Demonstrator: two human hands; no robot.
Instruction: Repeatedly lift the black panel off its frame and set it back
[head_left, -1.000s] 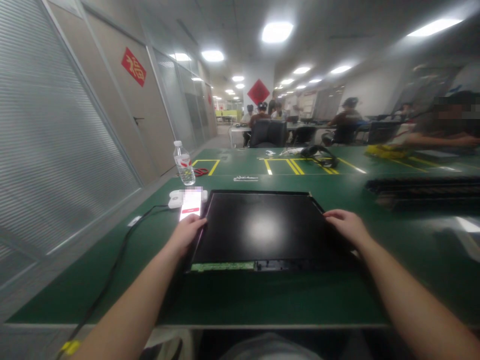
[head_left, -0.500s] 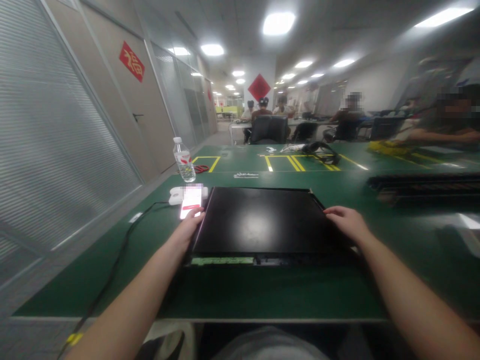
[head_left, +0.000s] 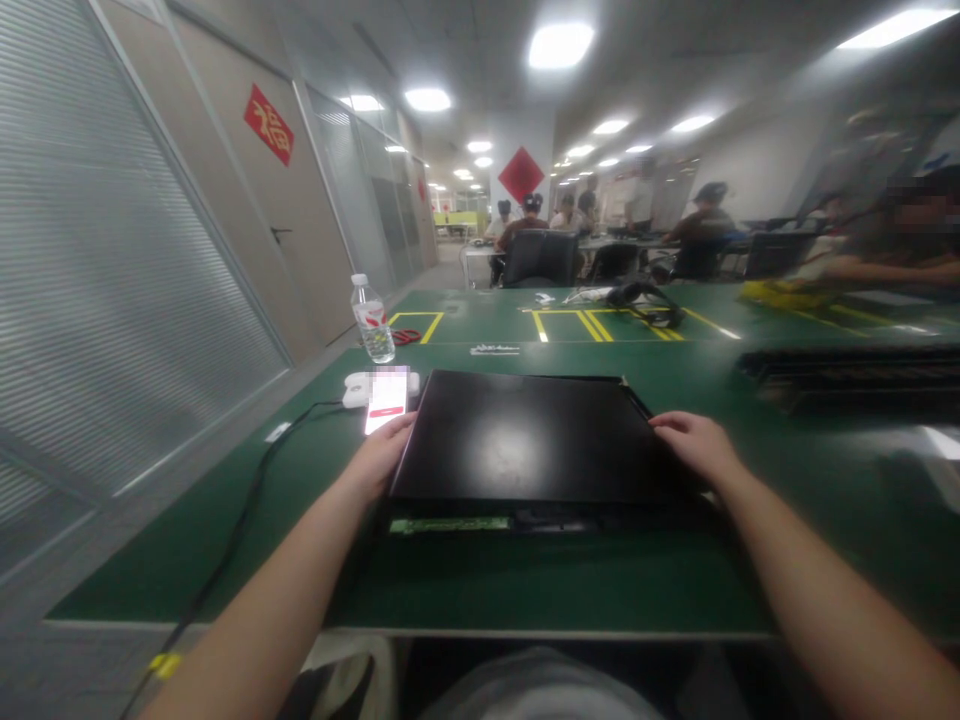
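A flat black display panel [head_left: 525, 435] lies on the green table [head_left: 525, 580], its near edge raised a little above a green circuit strip [head_left: 448, 524] beneath it. My left hand [head_left: 380, 455] grips the panel's left edge. My right hand [head_left: 694, 445] grips its right edge, fingers curled over the side. A lit phone [head_left: 387, 398] lies just beyond my left hand.
A white charger [head_left: 356, 390] with a black cable [head_left: 240, 520] sits by the phone. A water bottle [head_left: 372, 320] stands at the back left. Headphones [head_left: 645, 305] and a long black part [head_left: 847, 375] lie further off. Several people sit at desks behind.
The near edge of the panel has risen, so its top face looks shallower. Both hands stay on its sides.
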